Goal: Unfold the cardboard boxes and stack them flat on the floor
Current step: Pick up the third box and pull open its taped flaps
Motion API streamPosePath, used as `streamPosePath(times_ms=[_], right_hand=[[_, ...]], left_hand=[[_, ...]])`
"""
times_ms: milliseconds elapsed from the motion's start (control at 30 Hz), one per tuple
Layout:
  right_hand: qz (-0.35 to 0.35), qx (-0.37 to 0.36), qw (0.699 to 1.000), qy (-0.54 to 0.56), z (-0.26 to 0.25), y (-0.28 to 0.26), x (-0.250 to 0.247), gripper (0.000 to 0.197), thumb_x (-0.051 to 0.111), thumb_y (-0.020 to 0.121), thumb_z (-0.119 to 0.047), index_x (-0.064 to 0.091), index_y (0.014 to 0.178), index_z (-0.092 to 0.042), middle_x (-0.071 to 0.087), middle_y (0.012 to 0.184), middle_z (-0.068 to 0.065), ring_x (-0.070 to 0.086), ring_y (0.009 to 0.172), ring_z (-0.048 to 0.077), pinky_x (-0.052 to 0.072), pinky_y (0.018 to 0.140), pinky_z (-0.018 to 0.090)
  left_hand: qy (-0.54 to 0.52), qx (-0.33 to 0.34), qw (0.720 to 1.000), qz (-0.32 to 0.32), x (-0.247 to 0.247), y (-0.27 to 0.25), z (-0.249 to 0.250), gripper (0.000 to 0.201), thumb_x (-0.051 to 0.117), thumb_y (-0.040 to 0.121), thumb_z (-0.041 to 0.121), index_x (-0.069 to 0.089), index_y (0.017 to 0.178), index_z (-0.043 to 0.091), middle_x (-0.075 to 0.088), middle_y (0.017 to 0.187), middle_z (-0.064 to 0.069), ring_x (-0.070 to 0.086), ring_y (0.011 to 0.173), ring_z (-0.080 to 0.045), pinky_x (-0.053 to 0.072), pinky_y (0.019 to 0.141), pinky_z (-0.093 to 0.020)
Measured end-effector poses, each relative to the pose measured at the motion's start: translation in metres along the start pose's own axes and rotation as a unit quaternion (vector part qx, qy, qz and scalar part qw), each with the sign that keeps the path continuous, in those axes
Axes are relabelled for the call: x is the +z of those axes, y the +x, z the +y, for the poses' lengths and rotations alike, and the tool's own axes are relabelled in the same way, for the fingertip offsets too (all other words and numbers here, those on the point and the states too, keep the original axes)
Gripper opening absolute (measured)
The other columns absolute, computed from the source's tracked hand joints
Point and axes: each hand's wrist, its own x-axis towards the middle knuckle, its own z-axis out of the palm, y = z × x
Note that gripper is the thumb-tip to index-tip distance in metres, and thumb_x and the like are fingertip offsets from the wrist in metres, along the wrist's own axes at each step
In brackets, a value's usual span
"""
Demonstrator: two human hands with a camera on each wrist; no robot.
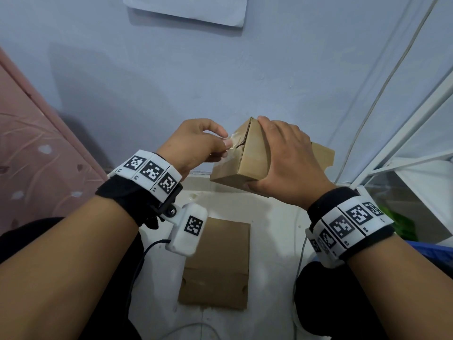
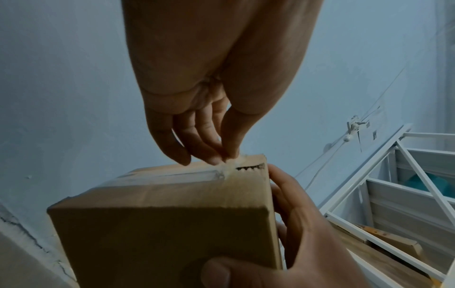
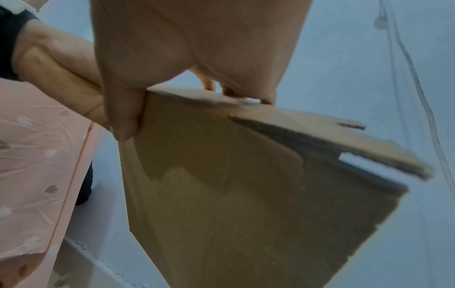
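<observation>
A small brown cardboard box point(image 1: 247, 155) is held up in the air in front of the blue wall. My right hand point(image 1: 282, 158) grips it from the right side, thumb under the near bottom edge and fingers over the top. My left hand point(image 1: 196, 143) pinches a strip of clear tape point(image 1: 231, 141) at the box's sealed seam. The left wrist view shows the tape point(image 2: 229, 165) partly lifted off the box point(image 2: 167, 214), with a jagged tear beside it. In the right wrist view the box point(image 3: 234, 185) has open flaps at its far end.
A flattened cardboard box point(image 1: 218, 263) lies on the white floor point(image 1: 269, 217) below my hands. A pink patterned bed cover point(image 1: 36, 155) is at the left. A white metal rack point(image 1: 404, 143) and a thin cable stand at the right. My dark-clothed knees frame the floor.
</observation>
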Motion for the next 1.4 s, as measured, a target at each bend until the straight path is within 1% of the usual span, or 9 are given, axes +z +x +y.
streamPosePath(times_ms=[200, 400, 633, 833, 900, 967, 1033, 1167, 1400], right_hand=[[0.001, -0.003, 1.0, -0.004, -0.001, 0.0, 0.0, 0.123, 0.074, 0.056, -0.07, 0.026, 0.155, -0.015, 0.044, 0.143, 0.004, 0.039, 0.131, 0.026, 0.029, 0.11, 0.043], [0.002, -0.005, 1.0, -0.008, -0.001, -0.001, 0.0, 0.123, 0.077, 0.057, -0.069, 0.027, 0.155, -0.014, 0.045, 0.143, 0.005, 0.04, 0.131, 0.027, 0.028, 0.11, 0.042], [0.01, -0.005, 1.0, -0.004, -0.001, -0.001, 0.0, 0.122, 0.078, 0.057, -0.068, 0.028, 0.154, -0.014, 0.045, 0.142, 0.005, 0.04, 0.131, 0.027, 0.028, 0.11, 0.042], [0.019, 0.013, 0.997, 0.072, -0.009, -0.002, -0.006, 0.122, 0.064, 0.053, -0.072, 0.027, 0.155, -0.015, 0.044, 0.143, 0.0, 0.037, 0.128, 0.021, 0.03, 0.109, 0.039], [0.02, 0.025, 0.995, 0.093, -0.01, -0.002, -0.009, 0.123, 0.074, 0.054, -0.068, 0.026, 0.155, -0.016, 0.043, 0.144, -0.001, 0.037, 0.13, 0.021, 0.031, 0.111, 0.042], [0.024, 0.04, 0.992, 0.117, -0.011, -0.003, -0.01, 0.125, 0.084, 0.055, -0.061, 0.025, 0.155, -0.017, 0.042, 0.145, -0.002, 0.035, 0.131, 0.02, 0.032, 0.112, 0.043], [0.037, 0.046, 0.989, 0.132, -0.013, -0.003, -0.01, 0.126, 0.083, 0.053, -0.063, 0.025, 0.155, -0.018, 0.042, 0.144, -0.002, 0.035, 0.132, 0.019, 0.032, 0.113, 0.044], [0.051, 0.044, 0.987, 0.146, -0.016, -0.003, -0.011, 0.125, 0.079, 0.051, -0.066, 0.027, 0.155, -0.018, 0.043, 0.145, -0.003, 0.035, 0.132, 0.018, 0.033, 0.113, 0.045], [0.06, 0.029, 0.987, 0.147, -0.016, -0.006, -0.016, 0.125, 0.075, 0.05, -0.069, 0.03, 0.154, -0.016, 0.043, 0.146, -0.002, 0.035, 0.133, 0.018, 0.033, 0.113, 0.046]], left_hand=[[0.034, 0.01, 0.999, 0.004, 0.0, 0.003, -0.003, 0.008, 0.072, 0.089, 0.003, 0.073, 0.084, 0.009, 0.068, 0.073, 0.0, 0.064, 0.065, -0.007, 0.061, 0.082, -0.027], [0.021, 0.022, 1.0, 0.009, 0.005, 0.001, -0.005, 0.01, 0.07, 0.09, -0.002, 0.074, 0.083, 0.005, 0.066, 0.071, -0.007, 0.064, 0.066, -0.015, 0.063, 0.077, -0.028], [0.083, 0.005, 0.996, 0.02, 0.005, 0.002, -0.001, 0.015, 0.068, 0.093, 0.014, 0.078, 0.095, 0.003, 0.069, 0.087, -0.002, 0.06, 0.073, -0.013, 0.059, 0.08, -0.03], [0.153, 0.012, 0.987, 0.043, 0.007, 0.0, -0.005, 0.058, 0.067, 0.087, 0.063, 0.06, 0.082, 0.006, 0.061, 0.072, 0.01, 0.057, 0.062, -0.002, 0.048, 0.069, -0.027], [0.181, -0.014, 0.982, 0.058, 0.007, -0.001, -0.004, 0.062, 0.062, 0.081, 0.075, 0.059, 0.095, 0.014, 0.064, 0.085, 0.013, 0.061, 0.076, 0.0, 0.043, 0.068, -0.026], [0.19, -0.055, 0.979, 0.051, 0.005, -0.003, -0.003, 0.098, 0.054, 0.069, 0.091, 0.051, 0.133, 0.017, 0.059, 0.13, 0.004, 0.058, 0.116, -0.013, 0.047, 0.088, -0.034], [0.18, -0.087, 0.979, 0.034, 0.005, -0.003, -0.004, 0.125, 0.046, 0.058, 0.102, 0.029, 0.155, 0.024, 0.043, 0.152, 0.0, 0.047, 0.136, -0.023, 0.04, 0.106, -0.044], [0.184, -0.127, 0.974, -0.027, 0.004, -0.004, -0.003, 0.135, 0.032, 0.039, 0.113, 0.038, 0.149, 0.035, 0.054, 0.141, 0.009, 0.053, 0.126, -0.028, 0.045, 0.089, -0.051], [0.185, -0.111, 0.976, -0.02, 0.007, -0.013, 0.002, 0.141, 0.035, 0.041, 0.11, 0.025, 0.156, 0.029, 0.043, 0.153, 0.004, 0.046, 0.135, -0.025, 0.039, 0.096, -0.047]])
